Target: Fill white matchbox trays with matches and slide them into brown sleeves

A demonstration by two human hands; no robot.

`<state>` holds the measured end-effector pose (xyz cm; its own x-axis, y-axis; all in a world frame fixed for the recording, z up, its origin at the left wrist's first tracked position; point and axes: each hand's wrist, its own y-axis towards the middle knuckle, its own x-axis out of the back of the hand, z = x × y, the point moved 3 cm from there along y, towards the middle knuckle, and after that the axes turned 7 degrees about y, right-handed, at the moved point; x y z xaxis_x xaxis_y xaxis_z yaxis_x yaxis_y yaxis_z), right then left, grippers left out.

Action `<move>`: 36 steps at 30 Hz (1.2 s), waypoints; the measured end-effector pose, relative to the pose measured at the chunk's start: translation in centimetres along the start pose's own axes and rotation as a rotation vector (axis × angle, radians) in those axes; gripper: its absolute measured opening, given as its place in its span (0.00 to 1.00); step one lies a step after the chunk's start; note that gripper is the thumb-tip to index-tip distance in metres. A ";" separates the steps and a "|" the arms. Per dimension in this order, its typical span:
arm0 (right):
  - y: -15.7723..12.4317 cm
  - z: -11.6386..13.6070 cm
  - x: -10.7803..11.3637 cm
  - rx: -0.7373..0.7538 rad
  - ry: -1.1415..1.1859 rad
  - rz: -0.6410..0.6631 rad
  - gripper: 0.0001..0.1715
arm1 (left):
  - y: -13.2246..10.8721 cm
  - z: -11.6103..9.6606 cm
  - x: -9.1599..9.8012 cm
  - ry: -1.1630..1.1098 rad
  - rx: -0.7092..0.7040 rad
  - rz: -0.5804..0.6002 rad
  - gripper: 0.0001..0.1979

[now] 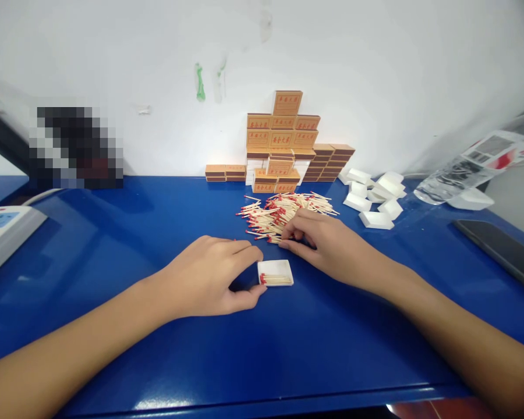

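A small white matchbox tray (276, 267) lies on the blue table (113, 250), with a few red-tipped matches along its near side. My left hand (209, 276) rests beside it, thumb and forefinger pinching the tray's left edge. My right hand (327, 244) lies just behind the tray, fingers curled and pinching at the near edge of a loose pile of matches (283, 210). Whether it holds any matches is hidden by the fingers.
Orange matchboxes (283, 142) are stacked against the white wall. Several empty white trays (375, 195) lie at the right, near a clear plastic bag (475, 166). A dark flat phone (502, 250) lies at far right, and a white power strip (4, 230) at far left.
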<state>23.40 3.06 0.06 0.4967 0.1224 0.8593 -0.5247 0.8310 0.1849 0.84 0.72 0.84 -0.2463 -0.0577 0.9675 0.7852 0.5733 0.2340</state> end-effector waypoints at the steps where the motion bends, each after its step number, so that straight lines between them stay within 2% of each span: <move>1: 0.0 -0.2 0.0 -0.004 0.002 0.006 0.10 | 0.0 0.0 0.0 0.001 0.004 0.000 0.11; 11: -0.3 -0.8 0.3 -0.035 -0.072 0.087 0.10 | -0.1 0.1 -0.1 0.003 0.009 -0.014 0.11; 19: -0.7 0.5 1.5 0.025 -0.010 0.028 0.10 | -0.1 0.4 -0.1 0.015 0.025 -0.031 0.12; 28: -1.7 3.2 0.6 0.087 0.069 0.199 0.09 | 0.0 0.4 -0.1 0.017 0.037 -0.011 0.11; 32: -1.6 2.7 0.9 0.123 0.074 0.124 0.11 | 0.0 0.4 -0.1 0.018 0.029 -0.016 0.11; 36: -1.3 0.9 1.4 0.069 -0.017 0.050 0.08 | 0.0 0.4 -0.1 0.014 0.022 -0.038 0.12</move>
<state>24.12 1.68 1.49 0.4572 0.1534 0.8760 -0.5954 0.7845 0.1733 0.62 0.99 0.72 -0.2678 -0.0909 0.9592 0.7625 0.5885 0.2687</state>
